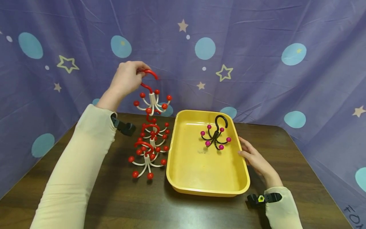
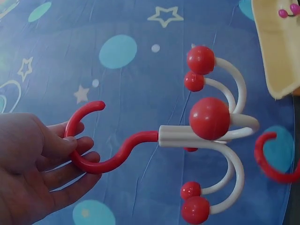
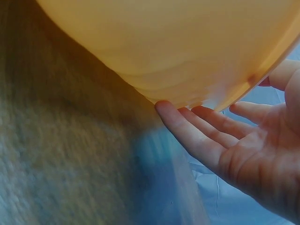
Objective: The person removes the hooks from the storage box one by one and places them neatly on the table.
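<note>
High on the left, my left hand [image 1: 127,76] pinches the red hook of a white hanger [image 1: 152,100] between thumb and fingers. The hanger's several curved white arms end in red balls and hang above others like it. In the left wrist view its red hook [image 2: 108,165] crosses the fingers. My right hand [image 1: 258,162] holds the right edge of a yellow tray [image 1: 200,175], thumb at the rim. In the right wrist view, long fingers [image 3: 192,136] lie along the tray's outer wall. Inside the tray stands a black hanger [image 1: 215,136] with magenta balls.
More red-and-white hangers [image 1: 147,159] stand crowded together left of the tray, their hooks overlapping in view. All rest on a dark wooden table [image 1: 128,203]. A purple curtain [image 1: 171,41] with stars and blue ovals hangs close behind.
</note>
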Tool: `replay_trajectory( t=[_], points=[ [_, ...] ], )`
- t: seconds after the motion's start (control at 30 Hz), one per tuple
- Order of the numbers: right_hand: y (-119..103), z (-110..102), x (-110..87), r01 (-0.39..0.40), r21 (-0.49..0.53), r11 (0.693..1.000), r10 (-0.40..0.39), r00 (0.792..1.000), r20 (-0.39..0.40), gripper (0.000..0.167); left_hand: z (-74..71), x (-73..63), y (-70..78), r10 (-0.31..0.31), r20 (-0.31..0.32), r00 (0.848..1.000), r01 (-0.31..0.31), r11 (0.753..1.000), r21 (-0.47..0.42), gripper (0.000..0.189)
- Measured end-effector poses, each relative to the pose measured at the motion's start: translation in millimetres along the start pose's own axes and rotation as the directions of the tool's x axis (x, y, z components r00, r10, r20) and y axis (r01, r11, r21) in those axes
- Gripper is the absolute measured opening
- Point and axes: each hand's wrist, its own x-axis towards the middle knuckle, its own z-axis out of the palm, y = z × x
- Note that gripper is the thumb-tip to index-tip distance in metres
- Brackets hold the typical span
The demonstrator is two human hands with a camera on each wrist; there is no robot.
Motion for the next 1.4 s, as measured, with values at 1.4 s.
replay_trajectory(
  t=[1.4],
  points=[
    [1,0,0.1,-0.006,-0.010,1.000,0.006,1.000,-0.002,0.064,28.2,-26.6,-103.4,-0.036,0.061,0.997,0.031,0.997,0.078,0.026]
  ],
)
